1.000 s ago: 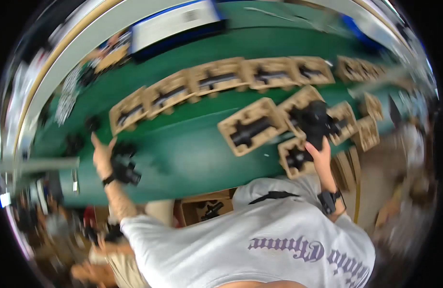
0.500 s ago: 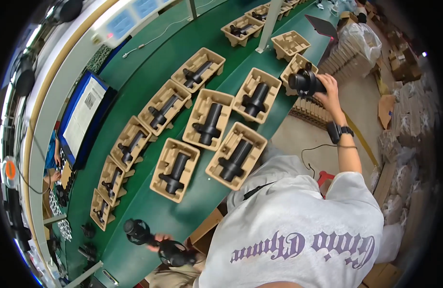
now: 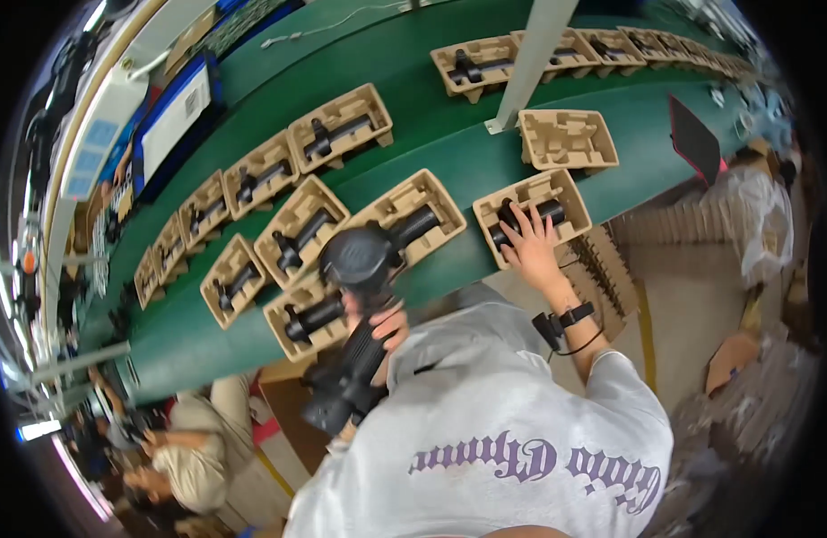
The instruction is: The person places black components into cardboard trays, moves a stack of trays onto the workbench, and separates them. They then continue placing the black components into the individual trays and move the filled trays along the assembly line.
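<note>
Head view: at centre frame the left hand [image 3: 384, 325] grips a black cylindrical device [image 3: 358, 262] upright above the green conveyor [image 3: 449, 157], while the right hand [image 3: 530, 251] lies spread-fingered, gripping nothing, on another black device seated in a pulp tray [image 3: 532, 215] right of centre. Held one-handed and clear of any tray, the raised device could slip and fall onto the trays below. About a dozen trays are countable; one, upper right, sits empty [image 3: 568, 139].

Your right hand [image 3: 530, 251] rests in the tray [image 3: 532, 215] at the worktop's [image 3: 431, 125] near edge. An empty tray [image 3: 568, 139] lies behind it, and filled trays [image 3: 301, 229] run leftward.
</note>
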### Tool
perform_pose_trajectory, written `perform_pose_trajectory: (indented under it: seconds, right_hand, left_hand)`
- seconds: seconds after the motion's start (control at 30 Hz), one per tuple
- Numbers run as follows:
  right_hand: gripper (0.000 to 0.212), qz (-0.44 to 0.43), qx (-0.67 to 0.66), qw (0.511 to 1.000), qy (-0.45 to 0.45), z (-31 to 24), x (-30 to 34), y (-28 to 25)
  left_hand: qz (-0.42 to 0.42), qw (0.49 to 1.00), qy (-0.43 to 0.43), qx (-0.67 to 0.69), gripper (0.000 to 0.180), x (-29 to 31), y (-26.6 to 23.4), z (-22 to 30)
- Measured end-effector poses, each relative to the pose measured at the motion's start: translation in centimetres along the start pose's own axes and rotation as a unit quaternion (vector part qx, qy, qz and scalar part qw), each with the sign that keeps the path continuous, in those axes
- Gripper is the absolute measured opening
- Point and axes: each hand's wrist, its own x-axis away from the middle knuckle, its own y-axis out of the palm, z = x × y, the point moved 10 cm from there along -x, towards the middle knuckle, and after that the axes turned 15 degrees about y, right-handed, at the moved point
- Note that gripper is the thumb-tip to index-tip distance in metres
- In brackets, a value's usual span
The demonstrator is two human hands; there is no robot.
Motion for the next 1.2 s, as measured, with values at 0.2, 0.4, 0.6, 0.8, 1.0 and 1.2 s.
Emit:
perform_pose_trajectory:
  seconds: [0.2, 0.4, 0.6, 0.8, 1.0, 1.2]
  right_hand:
    - [0.063, -0.242, -0.484, 0.841, -0.01, -10.3, 1.3, -3.9]
    - [0.065, -0.371, -0.741, 0.553, 0.082, -11.3, 2.6, 1.4]
    - [0.046, -0.021, -0.285, 0.926, 0.246, 6.9, -4.3, -5.0]
    - [0.025, 0.126, -0.118, 0.93, 0.325, 17.4, -1.3, -6.0]
    - [0.034, 0.065, 0.135, 0.894, 0.422, 18.8, 13.0, -0.3]
    - [0.038, 0.09, 0.16, 0.851, 0.492, 22.7, 27.0, -5.5]
  left_hand:
    - [0.193, 0.935, -0.297, 0.006, 0.061, -1.3, -5.2, -7.9]
    - [0.225, 0.905, -0.36, 0.027, 0.08, 2.3, -5.4, -9.3]
    - [0.304, 0.887, -0.308, -0.161, 0.062, 3.8, -5.5, -3.2]
    - [0.381, 0.873, -0.19, -0.239, 0.053, 6.4, -6.9, 3.5]
    - [0.462, 0.835, -0.108, -0.279, 0.051, 7.7, -10.2, 5.9]
    - [0.228, 0.715, 0.122, -0.649, 0.045, -0.3, -1.3, 14.0]
